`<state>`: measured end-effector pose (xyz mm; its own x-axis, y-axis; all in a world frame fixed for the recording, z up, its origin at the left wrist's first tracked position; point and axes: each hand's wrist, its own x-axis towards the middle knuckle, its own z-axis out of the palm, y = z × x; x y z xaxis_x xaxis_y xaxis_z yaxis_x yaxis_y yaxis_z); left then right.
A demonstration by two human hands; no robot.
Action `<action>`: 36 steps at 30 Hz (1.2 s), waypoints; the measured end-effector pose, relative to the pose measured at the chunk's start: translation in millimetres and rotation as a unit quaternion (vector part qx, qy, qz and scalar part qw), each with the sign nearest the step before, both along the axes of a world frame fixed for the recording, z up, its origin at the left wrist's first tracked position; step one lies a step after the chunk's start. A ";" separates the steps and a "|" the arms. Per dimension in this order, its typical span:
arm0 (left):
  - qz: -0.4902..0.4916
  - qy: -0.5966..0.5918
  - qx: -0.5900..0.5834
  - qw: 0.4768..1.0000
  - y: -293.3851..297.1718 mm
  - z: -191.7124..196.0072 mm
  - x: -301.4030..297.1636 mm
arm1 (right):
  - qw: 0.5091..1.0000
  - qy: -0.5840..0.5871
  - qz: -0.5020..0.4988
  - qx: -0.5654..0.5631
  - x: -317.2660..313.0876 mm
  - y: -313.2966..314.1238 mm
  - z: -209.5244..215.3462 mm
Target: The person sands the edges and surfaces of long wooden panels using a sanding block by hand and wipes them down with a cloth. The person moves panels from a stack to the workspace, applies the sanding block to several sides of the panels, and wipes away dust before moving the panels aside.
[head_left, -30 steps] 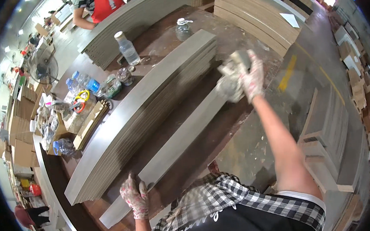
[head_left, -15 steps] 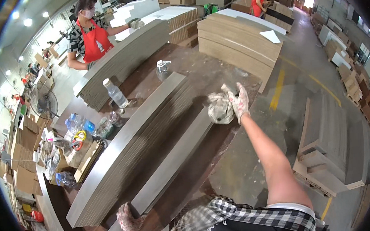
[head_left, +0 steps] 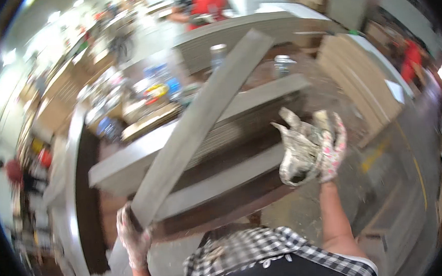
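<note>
Near the bottom left, the gloved left hand [head_left: 134, 239] grips the near end of a long grey board [head_left: 202, 124], which slants up and away toward the far right, lifted above the stack of boards [head_left: 259, 104] on the counter [head_left: 225, 202]. Further right, the gloved right hand [head_left: 324, 146] is raised off the counter, closed around a crumpled grey rag [head_left: 296, 150].

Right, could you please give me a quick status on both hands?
Left hand gripping grey plank, tilted up. Right hand raised, holding crumpled rag. Plank stack beneath.
</note>
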<state>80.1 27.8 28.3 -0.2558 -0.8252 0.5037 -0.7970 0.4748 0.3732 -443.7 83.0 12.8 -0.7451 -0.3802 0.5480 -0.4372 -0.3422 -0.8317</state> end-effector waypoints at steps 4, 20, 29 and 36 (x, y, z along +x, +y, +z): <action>0.161 0.015 -0.032 0.986 -7.6 28.1 106.6 | 0.989 -0.052 0.133 0.023 100.4 -25.4 -17.0; 0.422 -0.099 0.130 0.892 -125.8 -6.3 326.9 | 0.928 -0.192 0.321 -0.001 299.2 -76.4 -44.0; 0.453 -0.121 0.232 0.852 -160.2 -34.8 323.2 | 0.958 -0.127 0.255 0.046 261.3 -67.9 -50.2; 0.463 -0.145 0.232 0.843 -169.7 -30.9 316.3 | 0.954 0.156 0.198 0.164 245.9 -97.7 -70.8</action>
